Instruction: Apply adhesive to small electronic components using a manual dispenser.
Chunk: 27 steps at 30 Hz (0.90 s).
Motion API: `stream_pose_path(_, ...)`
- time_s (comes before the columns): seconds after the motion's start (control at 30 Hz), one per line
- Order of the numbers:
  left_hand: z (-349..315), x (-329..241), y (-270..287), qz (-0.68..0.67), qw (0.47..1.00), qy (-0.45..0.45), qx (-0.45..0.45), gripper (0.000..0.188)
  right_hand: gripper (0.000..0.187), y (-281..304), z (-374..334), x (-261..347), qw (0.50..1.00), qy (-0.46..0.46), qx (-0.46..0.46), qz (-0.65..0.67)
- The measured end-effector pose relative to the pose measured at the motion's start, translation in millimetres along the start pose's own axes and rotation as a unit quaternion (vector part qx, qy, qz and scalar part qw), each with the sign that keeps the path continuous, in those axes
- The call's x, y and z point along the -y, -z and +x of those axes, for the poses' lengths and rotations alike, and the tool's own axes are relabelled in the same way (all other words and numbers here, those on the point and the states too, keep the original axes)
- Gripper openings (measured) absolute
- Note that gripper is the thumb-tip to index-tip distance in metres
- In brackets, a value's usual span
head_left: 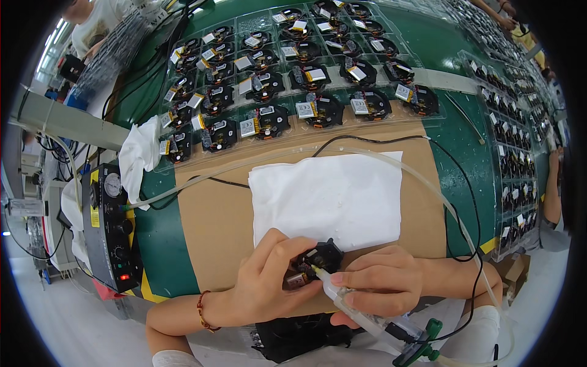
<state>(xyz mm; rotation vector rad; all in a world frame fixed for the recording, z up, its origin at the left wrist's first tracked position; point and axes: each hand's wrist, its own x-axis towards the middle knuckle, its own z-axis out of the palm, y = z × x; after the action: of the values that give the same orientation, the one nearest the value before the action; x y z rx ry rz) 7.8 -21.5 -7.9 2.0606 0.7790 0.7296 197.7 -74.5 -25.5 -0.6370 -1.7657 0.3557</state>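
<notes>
- On the left, a black box with a round gauge stands on the green bench.
- The left hand is closed on a black round part, gripping it between thumb and fingers; these fingers hide its left side.
- This part is at the right of the left hand's fingers, near the lower edge of a white cloth; its small details are hard to make out.
- A syringe has its long axis slanted, and its tip points up and left at the part; whether they touch, I cannot tell.
- The right hand is gripping the syringe and covers a piece of its barrel.
- On the far right, a clear tray holds similar parts, small and difficult to distinguish.
</notes>
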Motion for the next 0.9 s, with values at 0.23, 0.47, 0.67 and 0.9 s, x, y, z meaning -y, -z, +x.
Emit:
stream_pose_path(0.23,-3.0,2.3,4.7,0.028,0.999,-0.012,0.025,0.053,0.031,-1.2,0.5,2.5,1.0,0.001,0.0,-0.002)
stream_pose_path(0.47,-2.4,4.0,3.0,0.02,0.999,0.006,0.03,0.051,0.04,1.3,1.6,3.0,0.999,-0.002,0.032,-0.009)
stream_pose_path(0.67,-2.1,4.5,1.6,0.01,1.0,0.012,0.024,0.05,0.034,0.7,2.3,2.5,1.0,-0.001,0.021,-0.015)
stream_pose_path(0.9,1.6,3.6,0.4,-0.016,0.999,0.022,0.019,0.048,0.043,1.3,2.0,1.4,0.997,0.036,0.054,-0.047)
